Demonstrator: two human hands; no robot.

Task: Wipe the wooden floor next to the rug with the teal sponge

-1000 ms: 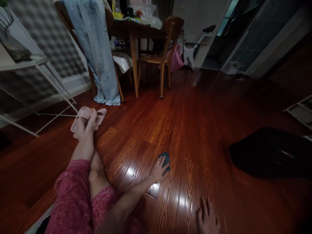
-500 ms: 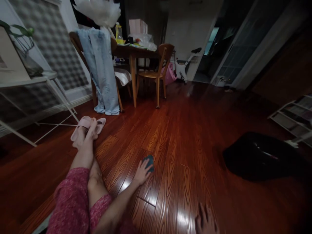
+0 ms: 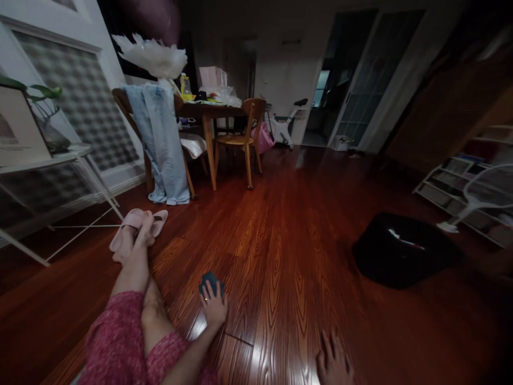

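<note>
My left hand (image 3: pixel 214 308) lies spread on a small dark teal cloth (image 3: pixel 207 279) on the wooden floor. Its fingers are apart and press on the cloth's near part, while the far edge shows beyond the fingertips. A ring sits on one finger. At the bottom of the view, my right hand (image 3: pixel 334 363) rests palm down on the floor (image 3: pixel 276 267), fingers stretched out, with no object under them that I can see; its wrist is cut off by the frame.
Bare legs with pink slippers (image 3: pixel 132 222) stretch out at left. Jeans (image 3: pixel 162 144) hang over a chair by the table (image 3: pixel 208 115); another wooden chair (image 3: pixel 236 140) stands beside it. A black rounded object (image 3: pixel 401 256) sits at right, near a white fan (image 3: pixel 481 195) and shelf (image 3: pixel 444 184).
My left hand has slid the cloth leftward across the floor, and its fingers now point more straight ahead. My right hand stays on the floor. The view has tilted up and to the right.
</note>
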